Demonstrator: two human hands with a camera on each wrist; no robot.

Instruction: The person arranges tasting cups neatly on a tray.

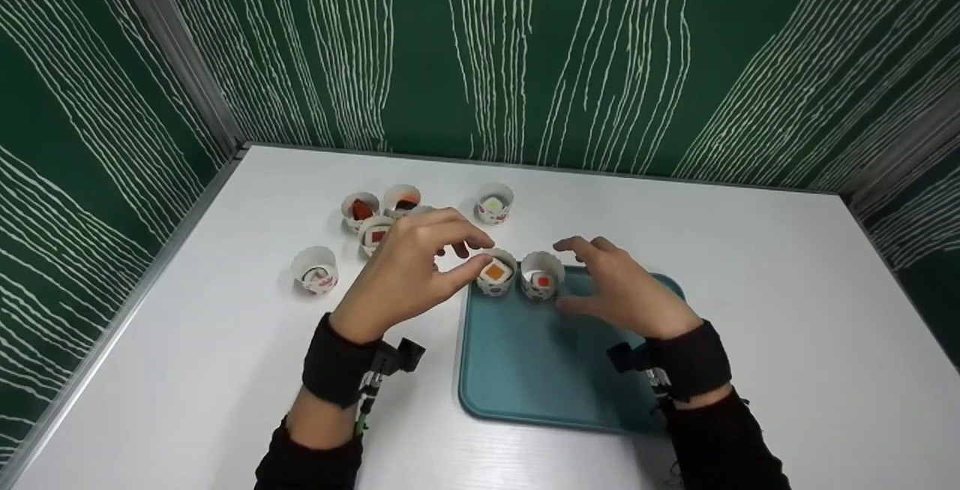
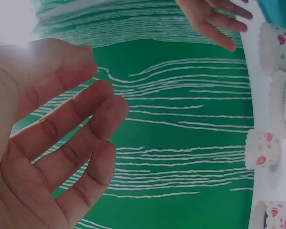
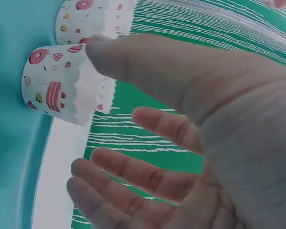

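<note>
Hands [image 1: 411,269] [image 1: 622,291] flank two cups [image 1: 495,284] [image 1: 540,287], the left mostly hiding another cup [image 1: 422,211].

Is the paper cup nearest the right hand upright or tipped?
Upright: in the head view, the cup stands on the tray, open rim up, red-centred piece visible inside.

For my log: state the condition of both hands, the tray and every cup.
Left hand: loosely bent, holding nothing
Right hand: fingers apart, holding nothing
Tray: flat, partly loaded
Left tray cup: upright, orange-centred piece inside
Right tray cup: upright, red-centred piece inside
Lone far cup: upright, pale green inside
Leftmost cup: upright, piece inside
Clustered cups: three upright, another largely hidden
</note>
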